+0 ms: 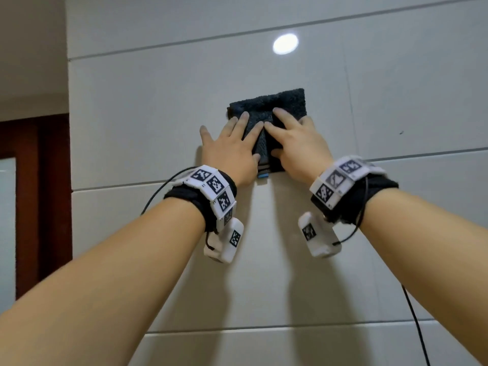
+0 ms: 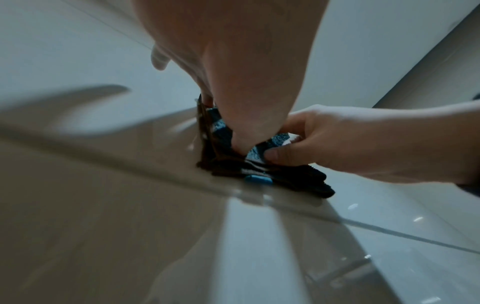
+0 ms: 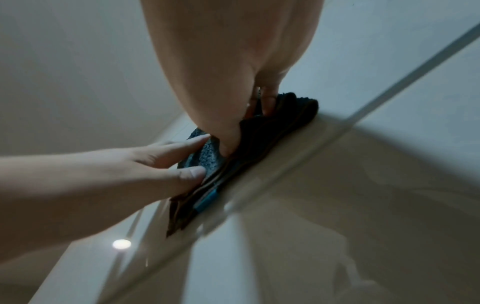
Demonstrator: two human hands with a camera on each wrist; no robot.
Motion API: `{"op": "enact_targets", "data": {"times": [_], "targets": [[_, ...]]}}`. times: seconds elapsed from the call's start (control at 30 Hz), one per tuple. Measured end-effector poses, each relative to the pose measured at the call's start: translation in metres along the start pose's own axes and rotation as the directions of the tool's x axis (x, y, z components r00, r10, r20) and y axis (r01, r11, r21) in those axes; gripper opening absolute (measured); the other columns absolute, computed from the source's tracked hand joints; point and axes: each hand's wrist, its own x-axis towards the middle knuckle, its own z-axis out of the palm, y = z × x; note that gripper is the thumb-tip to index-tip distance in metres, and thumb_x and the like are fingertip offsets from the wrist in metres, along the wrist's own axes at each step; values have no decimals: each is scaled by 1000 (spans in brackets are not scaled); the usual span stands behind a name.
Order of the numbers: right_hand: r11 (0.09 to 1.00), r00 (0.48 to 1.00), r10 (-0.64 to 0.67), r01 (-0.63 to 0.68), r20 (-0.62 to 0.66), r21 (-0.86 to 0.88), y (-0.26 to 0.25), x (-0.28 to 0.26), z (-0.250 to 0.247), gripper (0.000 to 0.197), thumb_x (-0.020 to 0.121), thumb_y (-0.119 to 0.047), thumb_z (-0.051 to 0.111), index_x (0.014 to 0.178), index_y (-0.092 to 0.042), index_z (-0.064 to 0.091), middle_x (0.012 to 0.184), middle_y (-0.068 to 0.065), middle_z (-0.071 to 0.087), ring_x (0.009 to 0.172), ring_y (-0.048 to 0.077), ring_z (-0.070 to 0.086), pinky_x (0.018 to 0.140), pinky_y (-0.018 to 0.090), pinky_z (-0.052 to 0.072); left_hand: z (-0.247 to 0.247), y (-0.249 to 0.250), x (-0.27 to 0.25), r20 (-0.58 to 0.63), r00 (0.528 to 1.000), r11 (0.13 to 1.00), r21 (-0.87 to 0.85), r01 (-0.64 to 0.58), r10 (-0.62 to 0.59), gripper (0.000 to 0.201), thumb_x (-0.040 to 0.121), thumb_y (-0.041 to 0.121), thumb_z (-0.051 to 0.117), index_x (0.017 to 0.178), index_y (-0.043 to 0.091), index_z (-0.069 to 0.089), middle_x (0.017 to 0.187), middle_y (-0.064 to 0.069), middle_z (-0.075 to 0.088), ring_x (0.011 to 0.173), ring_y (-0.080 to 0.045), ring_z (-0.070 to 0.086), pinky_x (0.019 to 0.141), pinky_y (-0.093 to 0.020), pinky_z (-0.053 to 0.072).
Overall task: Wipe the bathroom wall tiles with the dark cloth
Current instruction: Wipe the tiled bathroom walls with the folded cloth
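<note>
We've got the dark cloth (image 1: pixel 274 109) folded into a pad, flat against the wall tiles (image 1: pixel 158 114), just above a horizontal grout line (image 1: pixel 132 184). Left hand (image 1: pixel 232 151) lies on its left half, fingers straight and spread, little finger off the cloth on bare tile. Right hand (image 1: pixel 298 146) presses the right half, fingers extended, thumb tucked at the lower edge. Index fingertips nearly touch mid-cloth. Blue tag (image 1: pixel 263 176) pokes out at the cloth's bottom edge. Ceiling-light reflection (image 1: pixel 285 43) sits above it on the tile.
</note>
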Motion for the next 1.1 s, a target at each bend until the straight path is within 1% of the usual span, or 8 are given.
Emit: {"op": "enact_targets", "data": {"times": [0.13,0.23,0.33,0.53,0.67,0.8,0.93,1.1], "targets": [[999,999,38,-38,16,32,-9,38,-14,59,95,-20,54,148,-34,34,162,-10,16,126,35,32,86,41,47,-15,-24,30,-3,1000,1000,-24,10,-10,67,101,53,34,157,39,0,167,4,-6,153,-18,1,114,-69,10],[995,997,81,-82,14,56,-12,42,-13,59,96,-19,53,149,-34,33,162,-12,16,127,34,31,91,41,47,-17,-26,36,27,1000,997,-79,12,-9,68,100,54,37,157,42,1,167,5,-8,153,-17,-3,114,-69,11],[996,996,85,-85,1,29,-15,33,-5,59,97,-21,50,151,-35,30,162,-11,16,125,32,32,92,41,47,-9,-22,32,4,1000,995,-104,9,-9,69,101,51,39,157,41,0,167,3,-10,153,-18,-5,114,-68,13],[993,993,114,-114,9,19,-19,10,2,61,96,-18,52,151,-33,30,161,-9,18,123,34,34,90,39,48,6,-13,16,-66,997,992,-123,-33,25,69,100,49,43,157,39,5,167,0,-5,153,-21,-1,112,-68,18],[989,989,140,-142,42,42,-21,-15,5,61,95,-19,54,150,-31,32,161,-7,19,122,36,35,91,38,45,17,-3,-3,-72,996,991,-124,-57,48,68,100,48,42,157,38,6,167,-1,-4,153,-21,-1,112,-69,16],[992,988,129,-129,84,-1,-21,-41,7,60,94,-21,56,149,-26,34,161,-2,20,120,39,38,94,43,43,26,11,-22,-80,995,988,-134,-74,63,69,100,47,44,157,37,7,167,-3,-4,153,-21,0,111,-71,15],[988,983,150,-151,104,0,-17,-64,11,61,92,-22,60,148,-26,35,160,-2,21,120,38,38,86,47,49,33,24,-41,-67,993,987,-126,-100,93,70,100,47,44,157,36,6,167,-5,-4,153,-23,1,111,-71,13],[986,978,163,-164,131,-10,-14,-80,11,63,92,-22,61,148,-28,34,160,-3,20,120,35,38,83,43,49,35,32,-51,-72,990,986,-113,-125,117,72,97,48,48,157,35,11,166,-5,0,152,-24,4,110,-72,14]]}}
